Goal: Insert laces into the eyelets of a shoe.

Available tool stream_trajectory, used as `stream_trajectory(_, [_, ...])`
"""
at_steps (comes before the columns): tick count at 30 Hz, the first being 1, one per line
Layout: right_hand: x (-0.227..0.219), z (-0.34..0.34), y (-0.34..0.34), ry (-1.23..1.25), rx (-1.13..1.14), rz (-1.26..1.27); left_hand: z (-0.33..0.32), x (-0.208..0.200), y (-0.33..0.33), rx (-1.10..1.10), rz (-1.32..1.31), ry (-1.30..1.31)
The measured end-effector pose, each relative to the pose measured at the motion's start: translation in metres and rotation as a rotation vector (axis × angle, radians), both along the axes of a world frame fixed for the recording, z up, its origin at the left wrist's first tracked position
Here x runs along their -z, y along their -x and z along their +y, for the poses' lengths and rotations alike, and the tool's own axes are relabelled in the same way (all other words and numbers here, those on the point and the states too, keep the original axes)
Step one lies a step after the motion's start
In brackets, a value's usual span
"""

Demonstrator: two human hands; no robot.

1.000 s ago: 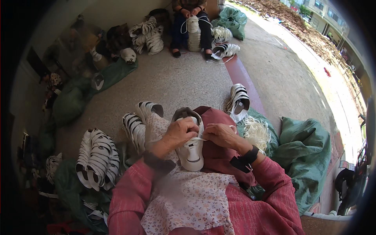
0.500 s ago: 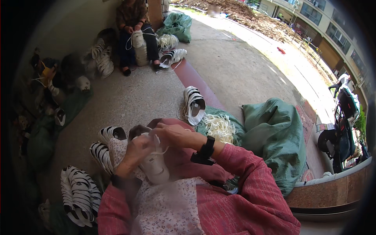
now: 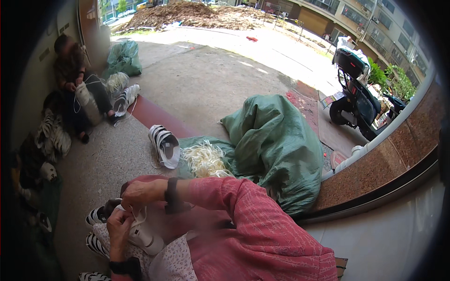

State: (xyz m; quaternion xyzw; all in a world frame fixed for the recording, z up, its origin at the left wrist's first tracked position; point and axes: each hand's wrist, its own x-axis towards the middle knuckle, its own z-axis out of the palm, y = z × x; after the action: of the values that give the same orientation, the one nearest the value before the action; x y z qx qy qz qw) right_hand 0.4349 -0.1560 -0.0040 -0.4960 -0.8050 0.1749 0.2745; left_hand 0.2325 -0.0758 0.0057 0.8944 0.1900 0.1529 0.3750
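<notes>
Right hand (image 3: 139,193) at white shoe (image 3: 144,239)

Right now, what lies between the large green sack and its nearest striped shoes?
A heap of pale laces on green sacking, in the head view.

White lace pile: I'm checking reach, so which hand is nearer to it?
Right. The right hand is near the top of the shoe, left of and below the lace pile in the picture; the left hand is lower and farther left, at the same shoe.
</notes>
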Motion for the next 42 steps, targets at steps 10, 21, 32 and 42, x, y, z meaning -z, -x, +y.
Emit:
stream_trajectory(10, [0.008, 0.017, 0.015, -0.052, -0.039, 0.068, 0.300, -0.014, 0.297, -0.912, -0.350, -0.428])
stream_trajectory(21, [0.010, -0.013, -0.008, -0.089, 0.180, 0.126, 0.078, 0.048, 0.146, -0.507, -0.121, 0.525])
stream_trajectory(32, [0.005, 0.013, 0.038, -0.318, 0.127, -0.409, -0.039, -0.002, 0.106, 0.013, 0.247, 1.091])
stream_trajectory(42, [0.007, 0.032, 0.049, 0.010, 0.232, -0.077, -0.043, 0.026, 0.086, 0.075, 0.193, 1.032])
